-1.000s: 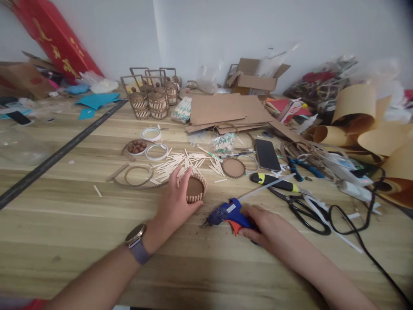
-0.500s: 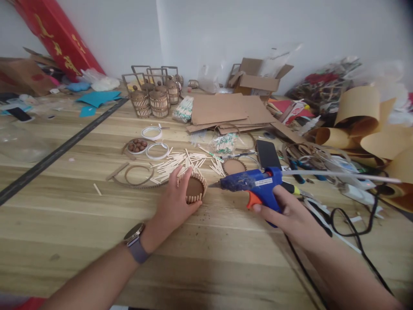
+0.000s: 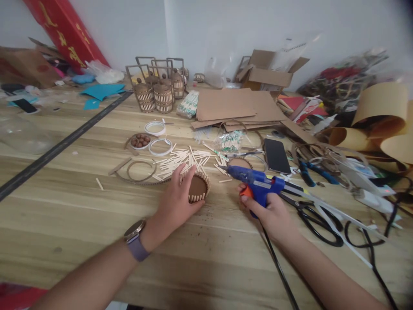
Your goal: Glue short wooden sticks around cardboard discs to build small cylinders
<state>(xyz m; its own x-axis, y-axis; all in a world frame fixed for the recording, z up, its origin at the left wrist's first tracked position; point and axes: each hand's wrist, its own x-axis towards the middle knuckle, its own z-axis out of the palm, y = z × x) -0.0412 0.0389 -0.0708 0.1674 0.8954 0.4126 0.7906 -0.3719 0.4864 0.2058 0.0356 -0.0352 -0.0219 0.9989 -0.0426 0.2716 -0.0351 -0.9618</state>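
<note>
My left hand [image 3: 177, 198], with a watch on its wrist, curves its thumb and fingers around the near left side of a small round basket [image 3: 198, 185]. Short upright wooden sticks ring the basket's brown base. To the right, my right hand [image 3: 274, 213] grips a blue hot glue gun [image 3: 254, 183] with an orange trigger. Its nozzle points left, above the tabletop and apart from the basket. A long glue stick [image 3: 348, 215] sticks out of its back. Behind the basket lies a loose pile of short wooden sticks [image 3: 180, 161].
Black-handled scissors [image 3: 318, 221], blue-handled pliers [image 3: 318, 172] and a phone [image 3: 276, 156] lie at right. Tape rolls [image 3: 160, 147] and a bowl of brown balls [image 3: 140, 141] stand left of the pile. Finished lidded baskets [image 3: 163, 97] and cardboard sheets [image 3: 226, 105] are at the back.
The glue gun has drawn back from the basket, its nozzle turned away toward the back of the table. My left hand stays around the basket. The view has shifted slightly.
</note>
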